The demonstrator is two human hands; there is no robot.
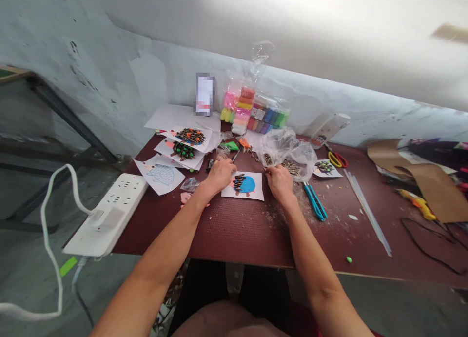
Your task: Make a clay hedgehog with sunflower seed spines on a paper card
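A white card with a blue clay hedgehog body lies on the dark red table; dark striped seeds stand in rows on the body's left part. At the card's upper left edge is my left hand, its fingers bent together; what they hold, if anything, is too small to tell. My right hand is just right of the card, thumb and forefinger pinched together beside a clear plastic bag of seeds. Anything in that pinch cannot be made out.
Hedgehog cards and a drawing lie left, near a white power strip. Clay packs stand at the wall. Rightward are a teal cutter, scissors, clear sticks and a yellow glue gun.
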